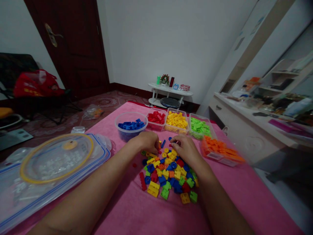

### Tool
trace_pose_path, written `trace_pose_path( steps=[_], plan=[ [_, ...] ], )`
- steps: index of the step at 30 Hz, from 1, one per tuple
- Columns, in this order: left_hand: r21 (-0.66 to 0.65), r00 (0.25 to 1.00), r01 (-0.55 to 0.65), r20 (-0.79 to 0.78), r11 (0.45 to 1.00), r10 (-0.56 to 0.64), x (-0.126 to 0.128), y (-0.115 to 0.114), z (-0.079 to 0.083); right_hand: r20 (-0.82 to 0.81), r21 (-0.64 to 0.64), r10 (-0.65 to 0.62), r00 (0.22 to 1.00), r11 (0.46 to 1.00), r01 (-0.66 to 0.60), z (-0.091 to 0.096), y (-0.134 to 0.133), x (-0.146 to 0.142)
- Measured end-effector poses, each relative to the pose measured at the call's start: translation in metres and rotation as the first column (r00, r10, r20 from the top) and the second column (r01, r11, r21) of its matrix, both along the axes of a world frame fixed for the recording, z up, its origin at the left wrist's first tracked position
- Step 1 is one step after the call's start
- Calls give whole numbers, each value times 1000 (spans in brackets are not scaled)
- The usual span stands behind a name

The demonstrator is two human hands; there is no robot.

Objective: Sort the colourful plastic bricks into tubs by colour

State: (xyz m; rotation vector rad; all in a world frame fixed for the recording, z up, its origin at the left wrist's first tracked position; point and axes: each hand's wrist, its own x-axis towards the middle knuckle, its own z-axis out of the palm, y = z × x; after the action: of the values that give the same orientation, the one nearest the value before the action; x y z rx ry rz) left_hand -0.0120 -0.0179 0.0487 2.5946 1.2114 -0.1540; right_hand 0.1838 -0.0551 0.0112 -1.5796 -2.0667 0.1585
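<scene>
A mixed pile of toy building bricks (168,173) in yellow, blue, red, green and orange lies on the pink cloth in front of me. My left hand (148,141) bends down at the pile's far left edge, its fingers curled together and their tips largely hidden. On the far right side, my right hand (185,146) has thumb and fingertips drawn close together near small red and blue pieces; what they pinch is too small to make out. Between both hands lies a thin blue brick (163,143). A long red brick (142,181) rests at the pile's left.
Beyond the hands stand a round tub of blue bricks (131,125) and boxes of red bricks (156,117), yellow bricks (176,120) and green bricks (200,126). An orange brick box (221,150) sits right. Leftward lies a zip bag (97,163) beneath a yellow-rimmed lid (24,176).
</scene>
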Motion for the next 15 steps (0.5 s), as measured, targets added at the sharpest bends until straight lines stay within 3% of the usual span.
trace_pose_path(
  steps=[4,8,15],
  plan=[
    [29,994,1,-112,1000,2,4,-9,7,-12,12,9,1000,1000,-8,-3,-2,-6],
    [122,987,-40,-147,992,58,12,-15,3,7,10,20,1000,1000,-20,0,-3,-12],
    [153,990,-72,-107,986,89,13,-15,2,267,-98,45,963,995,-19,12,22,-21]
  ],
)
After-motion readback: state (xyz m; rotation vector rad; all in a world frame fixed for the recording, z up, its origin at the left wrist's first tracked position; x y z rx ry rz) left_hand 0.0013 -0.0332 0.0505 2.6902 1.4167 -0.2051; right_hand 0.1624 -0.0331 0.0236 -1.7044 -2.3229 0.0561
